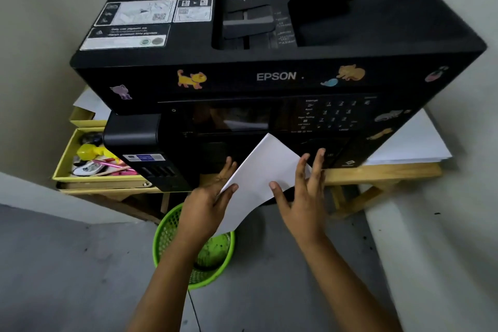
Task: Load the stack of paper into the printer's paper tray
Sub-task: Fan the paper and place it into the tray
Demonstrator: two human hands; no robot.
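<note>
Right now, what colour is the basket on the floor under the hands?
Bright green mesh basket, seen in the head view.

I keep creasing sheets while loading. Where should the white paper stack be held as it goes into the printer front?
Hold the paper stack by its two long side edges near the trailing end, a hand on each side, as the left hand and right hand do. It is tilted, leading corner toward the printer.

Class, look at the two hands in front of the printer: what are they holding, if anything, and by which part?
A stack of white paper, held by its two side edges: left hand on the left edge, right hand on the right.
</note>
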